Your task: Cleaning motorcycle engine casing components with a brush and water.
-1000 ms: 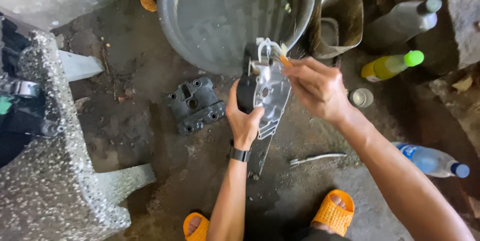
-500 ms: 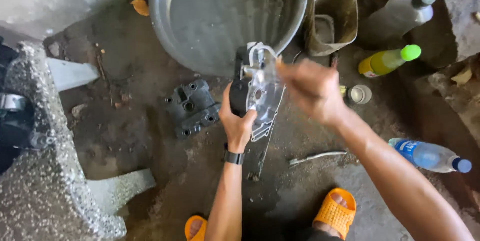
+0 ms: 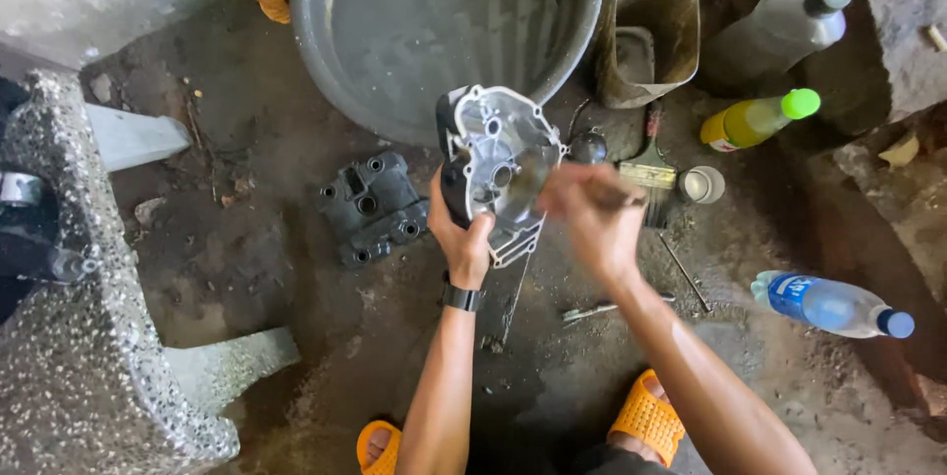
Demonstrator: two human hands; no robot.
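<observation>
so, my left hand [image 3: 462, 233] grips the engine cover [image 3: 498, 164] upright, just over the basin [image 3: 326, 51] rim.
my right hand [image 3: 592, 219] is closed on a blurred brush [image 3: 533, 179] against the cover; open dirt floor [image 3: 247, 268] lies left, bottles crowd the right.

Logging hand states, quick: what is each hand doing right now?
Left hand: closed, holding the metal engine cover upright.
Right hand: closed on a blurred brush-like tool against the cover.
</observation>
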